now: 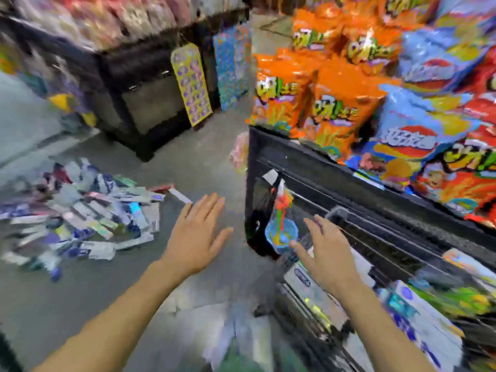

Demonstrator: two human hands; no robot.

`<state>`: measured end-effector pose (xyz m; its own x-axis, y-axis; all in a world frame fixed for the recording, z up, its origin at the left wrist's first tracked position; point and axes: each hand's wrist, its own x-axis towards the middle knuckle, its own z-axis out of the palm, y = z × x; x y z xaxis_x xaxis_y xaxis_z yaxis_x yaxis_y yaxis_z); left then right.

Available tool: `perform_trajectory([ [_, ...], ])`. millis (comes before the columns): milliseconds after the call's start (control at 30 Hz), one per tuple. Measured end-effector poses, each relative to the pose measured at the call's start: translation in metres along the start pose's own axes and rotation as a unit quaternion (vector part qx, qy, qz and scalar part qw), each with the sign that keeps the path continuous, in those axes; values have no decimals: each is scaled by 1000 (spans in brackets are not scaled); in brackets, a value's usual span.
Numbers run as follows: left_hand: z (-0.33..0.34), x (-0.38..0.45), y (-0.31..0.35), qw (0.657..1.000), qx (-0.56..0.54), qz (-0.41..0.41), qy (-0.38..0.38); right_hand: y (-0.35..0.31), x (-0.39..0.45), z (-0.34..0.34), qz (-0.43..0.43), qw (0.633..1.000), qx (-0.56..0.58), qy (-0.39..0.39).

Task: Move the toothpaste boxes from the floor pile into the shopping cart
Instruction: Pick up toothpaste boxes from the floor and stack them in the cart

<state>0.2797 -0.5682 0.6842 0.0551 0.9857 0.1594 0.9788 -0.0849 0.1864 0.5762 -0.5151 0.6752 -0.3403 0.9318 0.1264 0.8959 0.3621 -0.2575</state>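
A pile of toothpaste boxes [80, 213], mostly white, blue and green, lies spread on the grey floor at the left. My left hand [197, 232] hovers flat with straight fingers over the floor, just right of the pile and holding nothing. My right hand [322, 253] is spread, palm down, above the near end of the shopping cart [381, 237] at the lower right. Several toothpaste boxes [418, 315] lie inside the cart. The whole view is blurred.
A black display stand [308, 162] stacked with orange and blue snack bags [349, 103] stands right behind the cart. Another black stand [145, 98] with hanging cards is at the back left. Bare grey floor lies between the pile and the cart.
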Motion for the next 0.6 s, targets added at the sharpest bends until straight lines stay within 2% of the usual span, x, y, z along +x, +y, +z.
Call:
perform_trajectory([
  [133, -51, -60, -133, 994, 18, -112, 7, -135, 56, 22, -87, 996, 1, -25],
  [267, -87, -111, -229, 974, 32, -224, 19, -255, 105, 51, -176, 983, 18, -54],
  [433, -93, -150, -314, 945, 26, -324, 17, -367, 154, 79, -247, 962, 40, -111],
  [600, -83, -150, -370, 927, 15, -375, 9, -434, 204, 117, -300, 942, 46, -146],
])
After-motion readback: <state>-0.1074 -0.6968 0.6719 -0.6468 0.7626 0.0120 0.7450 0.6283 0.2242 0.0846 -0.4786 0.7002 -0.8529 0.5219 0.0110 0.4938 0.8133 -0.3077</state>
